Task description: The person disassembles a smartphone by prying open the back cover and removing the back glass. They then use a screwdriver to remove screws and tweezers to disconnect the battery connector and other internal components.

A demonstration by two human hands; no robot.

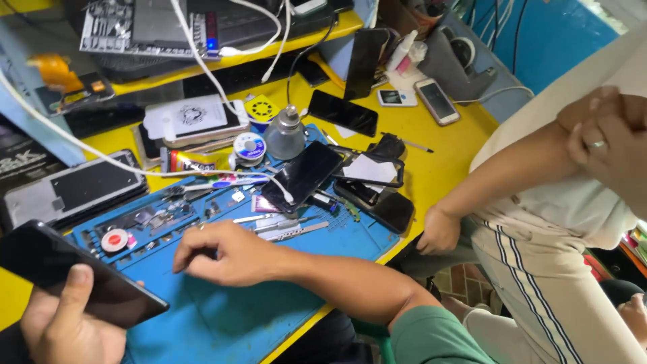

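Left hand (64, 323): closed around the lower end of a dark phone (71, 273), thumb laid across the glass, at the lower left corner of the view.
Dark phone: slab held face up, long axis running from upper left down to lower right; lower right corner overhanging the near edge of the blue work mat (222, 317).
Right hand (226, 256): palm down on the mat, fingers curled and drawn narrow, fingertips pointing left toward the parts tray; holding nothing that can be made out, a small part under the fingertips not to be ruled out.
Parts tray (145, 226): moulded strip along the mat's far left edge, filled with screws and small pieces, just beyond the right fingertips.
Metal tools (286, 228): tweezers and flat pry strips, lying on the mat just beyond the right wrist, long axes roughly left to right.
Second phone (303, 174): black, face up, farther back on the mat, tilted from lower left to upper right, white cable lying over its near corner.
Key relation: held phone to the left of and nearer than the right hand, close but apart; right hand nearer to tray and tools, left hand alone in contact with the phone.
Bystander hand (438, 232): another person's fist resting on the yellow bench edge (431, 182), right of the mat, well apart from both working hands.
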